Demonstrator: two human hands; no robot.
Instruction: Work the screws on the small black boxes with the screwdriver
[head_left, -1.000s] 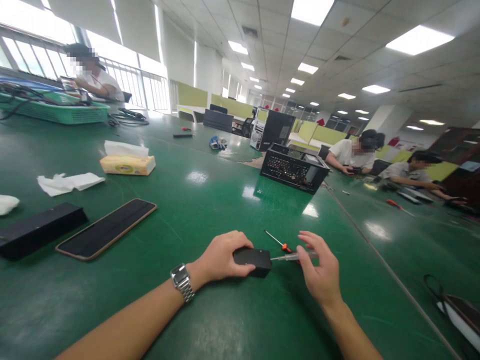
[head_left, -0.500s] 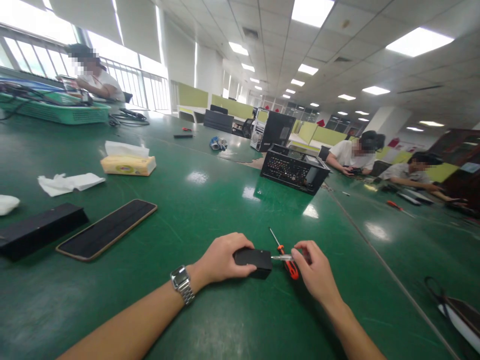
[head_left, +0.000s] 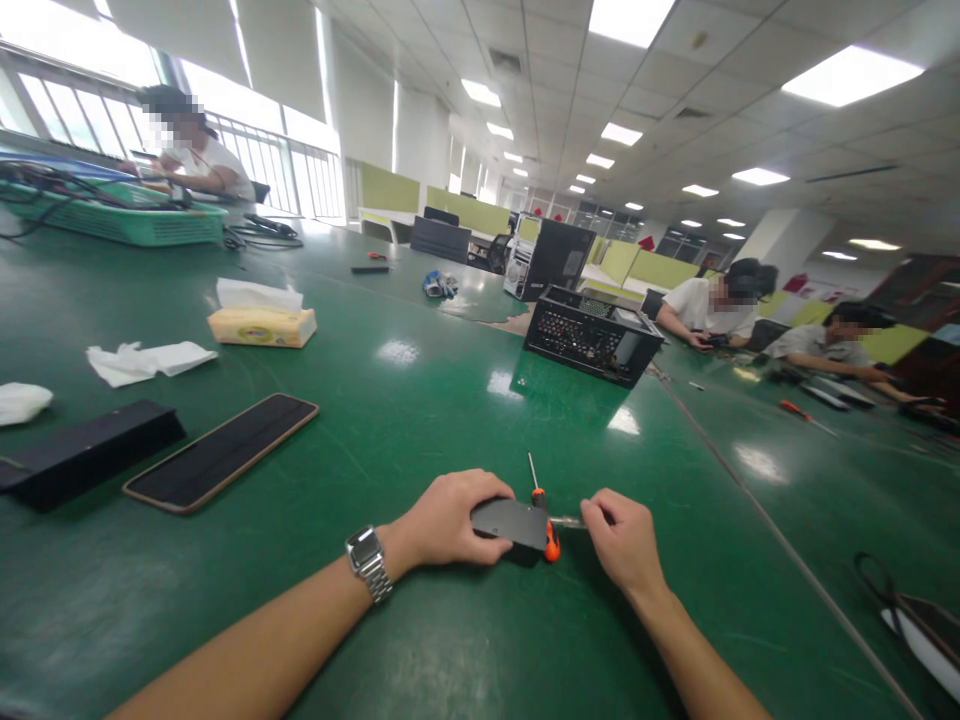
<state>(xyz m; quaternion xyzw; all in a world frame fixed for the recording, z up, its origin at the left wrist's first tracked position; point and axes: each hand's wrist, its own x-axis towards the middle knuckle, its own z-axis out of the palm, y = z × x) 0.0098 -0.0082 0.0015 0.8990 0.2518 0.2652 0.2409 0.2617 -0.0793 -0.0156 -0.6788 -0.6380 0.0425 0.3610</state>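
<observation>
Nearest, the left hand (head_left: 454,515) curls round the near-left end of a small black block (head_left: 510,522) on the green table (head_left: 412,420), its thumb and fingers spread only as wide as the block and gripping its sides. To the block's right, the right hand (head_left: 622,535) has thumb and fingertips pinched together on the end of a slim clear tool (head_left: 568,522), which points at the block's right end; whether its tip touches there is too small to tell. An orange-handled screwdriver (head_left: 553,545) lies loose just beside that end, under the tool's line. The step in hand looks like working the tool at the block's end face, probably on a screw; the next move seems to call for a steady left grip, the tool held in line, and small finger turns clear of the screwdriver. Beyond the block, to its left, lie a phone (head_left: 225,450) and a tissue pack (head_left: 262,325); farther behind it stands a black metal chassis (head_left: 592,335).
</observation>
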